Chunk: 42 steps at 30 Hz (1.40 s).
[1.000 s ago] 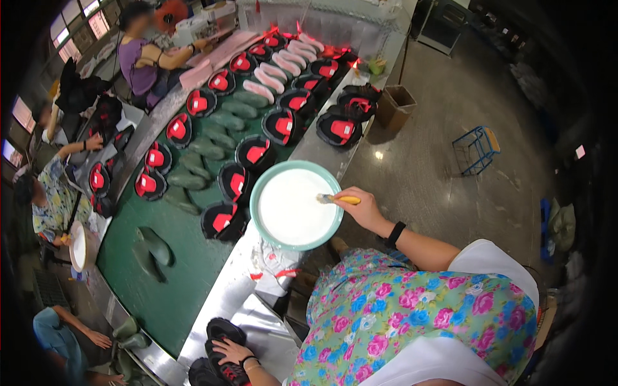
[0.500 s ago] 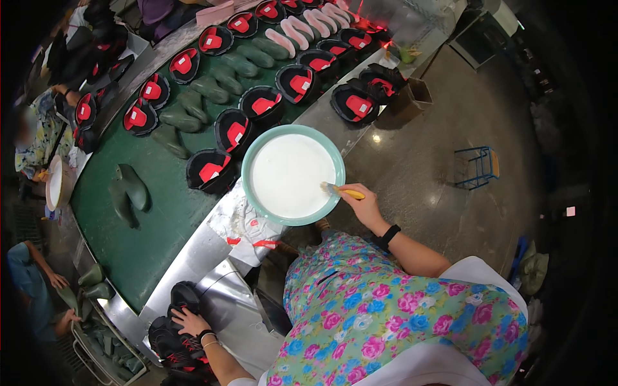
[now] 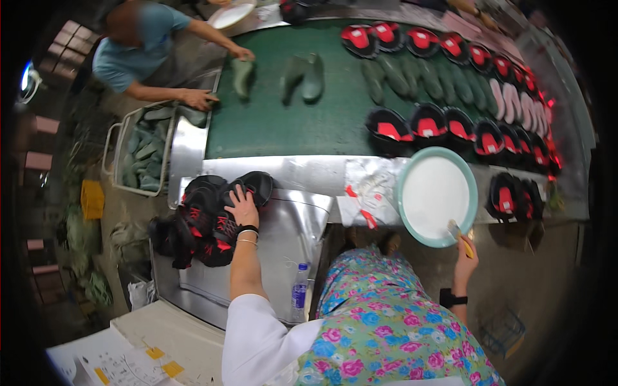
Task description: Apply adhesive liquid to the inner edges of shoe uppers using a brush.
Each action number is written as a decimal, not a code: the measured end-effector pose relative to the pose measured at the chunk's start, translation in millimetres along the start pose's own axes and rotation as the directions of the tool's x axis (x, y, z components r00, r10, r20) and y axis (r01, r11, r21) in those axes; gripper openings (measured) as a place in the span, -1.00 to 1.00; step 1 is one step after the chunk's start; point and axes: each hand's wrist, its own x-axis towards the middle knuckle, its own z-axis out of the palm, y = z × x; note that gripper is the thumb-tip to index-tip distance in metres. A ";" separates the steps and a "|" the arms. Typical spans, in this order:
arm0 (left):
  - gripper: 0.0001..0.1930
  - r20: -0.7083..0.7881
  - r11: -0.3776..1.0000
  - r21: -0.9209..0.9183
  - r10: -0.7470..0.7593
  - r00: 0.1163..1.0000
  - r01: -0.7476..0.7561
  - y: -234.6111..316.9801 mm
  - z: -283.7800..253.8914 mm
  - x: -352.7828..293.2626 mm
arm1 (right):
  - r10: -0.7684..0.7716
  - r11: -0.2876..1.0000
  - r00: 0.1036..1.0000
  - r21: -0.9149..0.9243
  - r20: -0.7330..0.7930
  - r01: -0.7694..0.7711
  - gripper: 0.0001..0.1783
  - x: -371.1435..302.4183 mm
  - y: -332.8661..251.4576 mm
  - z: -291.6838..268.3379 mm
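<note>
My left hand (image 3: 243, 209) rests with spread fingers on a pile of black shoe uppers (image 3: 206, 215) with red details, on the metal tray at the near left. In my right hand (image 3: 465, 257) is a brush (image 3: 456, 231) with a yellow handle. Its bristles are at the near right inside edge of a green-rimmed basin (image 3: 473, 193). White liquid (image 3: 434, 196) fills the basin, which stands at the table's near edge.
Black-and-red uppers (image 3: 428, 125), green shoe lasts (image 3: 396, 74) and pink insoles (image 3: 513, 103) line the green conveyor (image 3: 257, 138). A co-worker's hand (image 3: 242, 53) touches a last (image 3: 242, 80). Beside that person stands a cart (image 3: 116, 154) of lasts. A bottle (image 3: 299, 289) stands on the metal tray.
The view has swung left, bringing the cart and co-worker further in. The co-worker's last has moved from beside the cart onto the conveyor. My left hand stays at the pile; my right keeps the brush.
</note>
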 end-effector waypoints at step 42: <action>-0.71 0.430 -0.576 -0.280 -0.791 0.436 -0.768 134.4 -235.8 -371.4 | -0.440 0.891 0.587 0.248 0.680 0.381 -0.63 128.3 -54.4 -33.7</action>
